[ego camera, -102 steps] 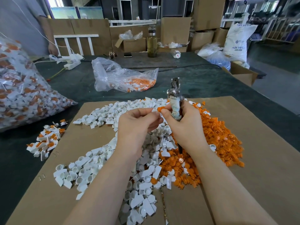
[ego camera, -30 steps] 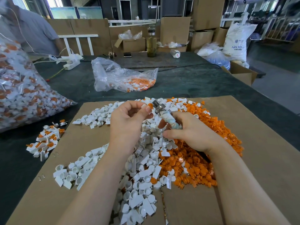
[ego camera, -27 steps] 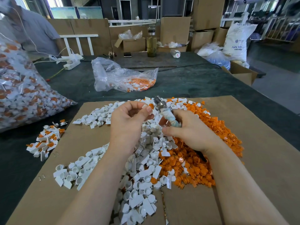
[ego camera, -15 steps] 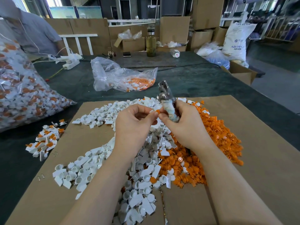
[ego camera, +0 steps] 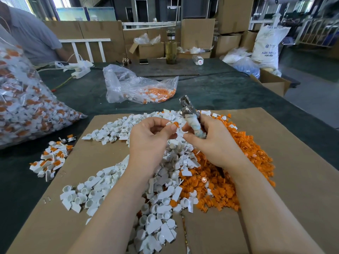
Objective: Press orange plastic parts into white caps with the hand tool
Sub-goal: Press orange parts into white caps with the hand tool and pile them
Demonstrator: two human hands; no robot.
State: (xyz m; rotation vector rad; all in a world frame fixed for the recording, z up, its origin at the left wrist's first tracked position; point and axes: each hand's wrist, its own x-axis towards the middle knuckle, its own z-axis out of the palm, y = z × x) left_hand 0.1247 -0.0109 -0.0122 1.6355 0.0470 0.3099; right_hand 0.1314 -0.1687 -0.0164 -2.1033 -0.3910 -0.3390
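Note:
My left hand (ego camera: 148, 142) pinches a white cap with an orange part (ego camera: 173, 124) between thumb and fingertips. My right hand (ego camera: 212, 143) grips the hand tool (ego camera: 191, 118) by its cloth-wrapped handle, metal head pointing up and away. The two hands are a small gap apart above the heaps. A heap of white caps (ego camera: 113, 186) and a heap of orange parts (ego camera: 244, 162) lie on a cardboard sheet (ego camera: 297, 189).
A small pile of assembled caps (ego camera: 50, 158) lies left of the cardboard on the dark green table (ego camera: 220, 92). A big full bag (ego camera: 23, 99) is at far left, a half-empty clear bag (ego camera: 139, 88) behind. A person (ego camera: 31, 37) stands at back left; boxes and a bottle (ego camera: 171, 49) stand beyond.
The tool went from tilted down toward the cap to raised upright. My hands have drawn slightly apart, the left still holding the cap with the orange part.

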